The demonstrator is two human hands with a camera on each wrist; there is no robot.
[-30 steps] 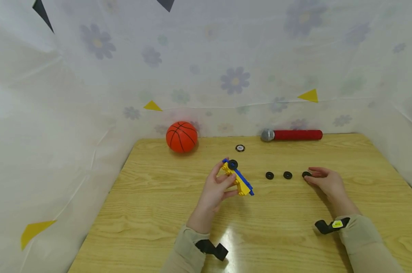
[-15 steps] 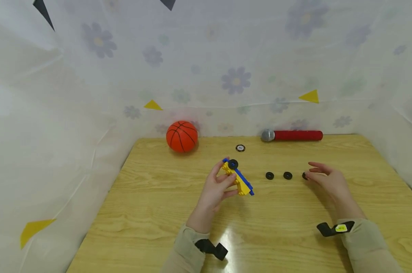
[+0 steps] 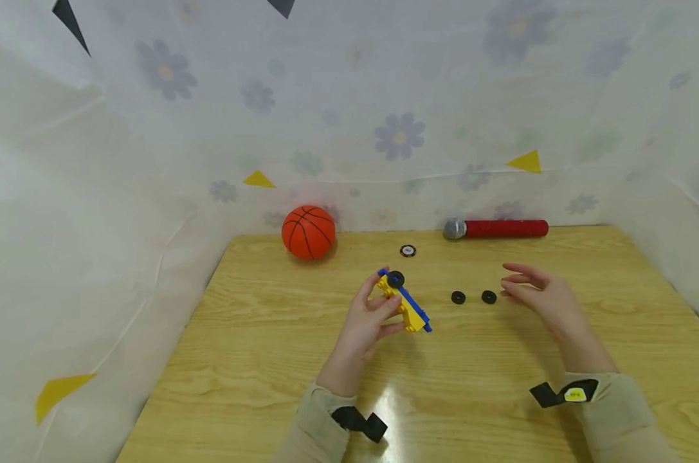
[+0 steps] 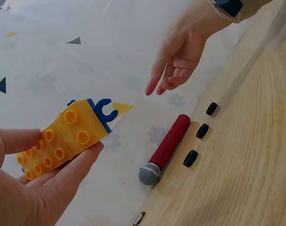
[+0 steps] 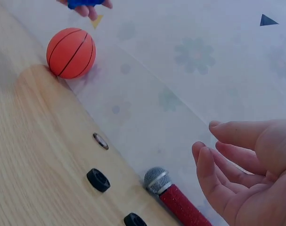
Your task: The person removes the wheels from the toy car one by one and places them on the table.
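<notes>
My left hand (image 3: 368, 319) grips the toy car (image 3: 404, 303) just above the table (image 3: 268, 334). My right hand (image 3: 543, 297) hangs loose and empty, close to the wheels (image 3: 489, 297) on the table. I think I'm putting wheels on, so next I need to pinch one.

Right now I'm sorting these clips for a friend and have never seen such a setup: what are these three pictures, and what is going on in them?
There is no machine here: a person works with two bare hands and wears three cameras. The wide picture comes from the head and looks down at a wooden table. The other two come from the wrists, each looking past its own hand.

The left hand holds a yellow and blue brick toy car with one black wheel fitted. The right hand hovers open above the table and holds nothing.

On the table lie loose black wheels; the left wrist view shows three in a row. At the back are an orange basketball, a red microphone with a silver head, and a small round disc.
</notes>
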